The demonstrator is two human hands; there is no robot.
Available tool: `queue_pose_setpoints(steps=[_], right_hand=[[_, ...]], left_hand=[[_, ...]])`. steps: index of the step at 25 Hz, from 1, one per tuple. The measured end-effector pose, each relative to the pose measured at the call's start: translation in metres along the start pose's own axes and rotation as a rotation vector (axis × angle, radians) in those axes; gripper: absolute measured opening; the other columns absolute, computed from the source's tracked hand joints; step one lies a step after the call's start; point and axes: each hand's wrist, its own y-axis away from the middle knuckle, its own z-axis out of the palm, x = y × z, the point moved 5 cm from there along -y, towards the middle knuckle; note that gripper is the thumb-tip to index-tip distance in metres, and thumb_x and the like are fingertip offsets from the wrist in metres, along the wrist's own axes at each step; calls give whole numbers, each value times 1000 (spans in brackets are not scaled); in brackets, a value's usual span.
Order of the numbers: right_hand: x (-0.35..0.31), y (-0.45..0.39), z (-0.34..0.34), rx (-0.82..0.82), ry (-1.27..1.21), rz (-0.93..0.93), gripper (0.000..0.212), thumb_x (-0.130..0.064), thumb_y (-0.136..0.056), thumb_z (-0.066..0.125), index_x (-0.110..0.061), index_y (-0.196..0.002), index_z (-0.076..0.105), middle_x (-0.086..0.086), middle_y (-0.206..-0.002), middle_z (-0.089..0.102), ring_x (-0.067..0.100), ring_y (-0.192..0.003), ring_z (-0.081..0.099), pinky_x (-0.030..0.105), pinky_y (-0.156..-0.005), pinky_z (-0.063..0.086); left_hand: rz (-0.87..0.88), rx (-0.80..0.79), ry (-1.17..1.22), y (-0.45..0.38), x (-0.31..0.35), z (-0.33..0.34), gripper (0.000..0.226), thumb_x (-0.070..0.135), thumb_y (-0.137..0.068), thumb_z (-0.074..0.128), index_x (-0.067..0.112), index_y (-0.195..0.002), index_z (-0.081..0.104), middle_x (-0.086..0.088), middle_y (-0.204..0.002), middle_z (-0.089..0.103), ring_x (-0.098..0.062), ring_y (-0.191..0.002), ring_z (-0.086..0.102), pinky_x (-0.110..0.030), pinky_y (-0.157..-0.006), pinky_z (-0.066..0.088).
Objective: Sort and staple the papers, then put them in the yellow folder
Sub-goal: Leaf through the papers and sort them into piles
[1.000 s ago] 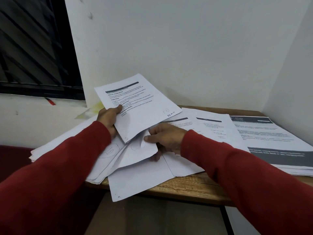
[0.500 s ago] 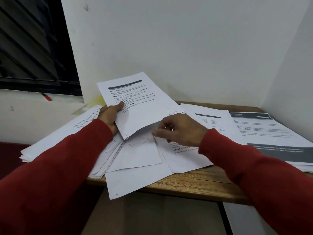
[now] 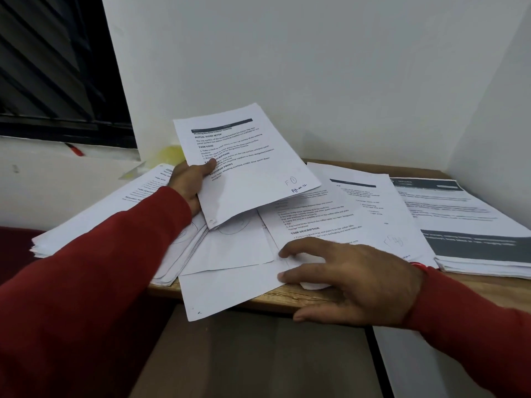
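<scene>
Reaching low across the near edge of the wooden desk (image 3: 287,297), the right hand (image 3: 359,280) is spread flat, fingers straight and relaxed, fingertips touching loose white sheets (image 3: 230,288) that overhang the desk front. Both sleeves are red. Further in, the left hand (image 3: 188,182) pinches a printed packet (image 3: 244,165) by its left edge, thumb on top, lifting it tilted above the scatter. Handwriting marks its lower right corner. Under it lie more papers: a thick stack (image 3: 94,222) off to the left beneath the forearm, printed pages (image 3: 353,214) fanned in the middle, and a dark-banded stack (image 3: 471,225) on the right, hard against the side wall. Behind the lifted packet a bit of yellow (image 3: 172,155) peeks out, mostly hidden; whether that's the folder, can't tell. Back wall (image 3: 316,67) plain white, the desk tucked into the corner; dark louvred window (image 3: 51,67) far left, something red (image 3: 75,149) on its sill.
</scene>
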Motion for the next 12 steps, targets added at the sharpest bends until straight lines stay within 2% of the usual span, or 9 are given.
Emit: queue_pose_setpoints(steps=[2,3,4,6,8,9,10,12], right_hand=[[1,9,-8,34,17,4,43,-63,-89,61,-28,-112,65,-7,-136,53,9,-99,64,30,-68,58],[1,12,-11,46,23,12,43,-64,-89,60,-27,-110,64,-7,-136,52,10,-101,64,31,-70,58],[0,11,-11,38,30,29,46,-66,-88,58,-28,-114,62,-7,-139,50,10,-107,62,32,-77,58],[-4,4,-1,-16,45,73,61,-72,-88,51,-34,-136,50,-6,-151,39,12,-127,51,35,-99,51],[-12,-5,15,-65,48,108,66,-73,-90,44,-39,-146,40,-5,-159,28,15,-141,38,46,-111,40],[-16,-8,21,-44,41,117,63,-71,-91,45,-38,-144,44,-4,-159,30,16,-140,39,51,-109,41],[-20,-8,22,15,44,117,56,-66,-92,48,-33,-137,53,-4,-156,37,15,-135,46,51,-104,46],[-27,-2,17,144,87,116,40,-57,-92,52,-26,-115,63,-5,-144,52,10,-116,57,37,-90,55]], left_hand=[[1,-5,5,-1,0,0,34,5,-96,60,8,-129,62,-9,-119,72,-28,-103,71,-38,-74,61],[3,-11,6,-2,0,0,34,5,-96,59,8,-129,62,-9,-119,72,-28,-104,71,-39,-76,61],[7,-18,6,-2,1,1,34,4,-96,59,9,-129,62,-8,-119,72,-28,-103,71,-39,-77,61],[12,-31,6,-1,1,3,33,4,-96,58,9,-129,62,-7,-118,72,-27,-102,72,-38,-77,61],[18,-27,9,0,3,3,33,4,-96,58,9,-129,62,-8,-118,72,-27,-103,72,-39,-77,61],[17,-19,19,0,4,1,33,5,-96,59,8,-129,62,-8,-118,72,-27,-103,72,-40,-78,61],[11,-13,36,-1,6,0,33,6,-96,60,9,-129,62,-8,-118,72,-28,-105,71,-41,-79,60],[-3,-20,75,-2,8,-3,34,7,-96,60,9,-130,62,-8,-120,72,-29,-107,70,-43,-79,61]])
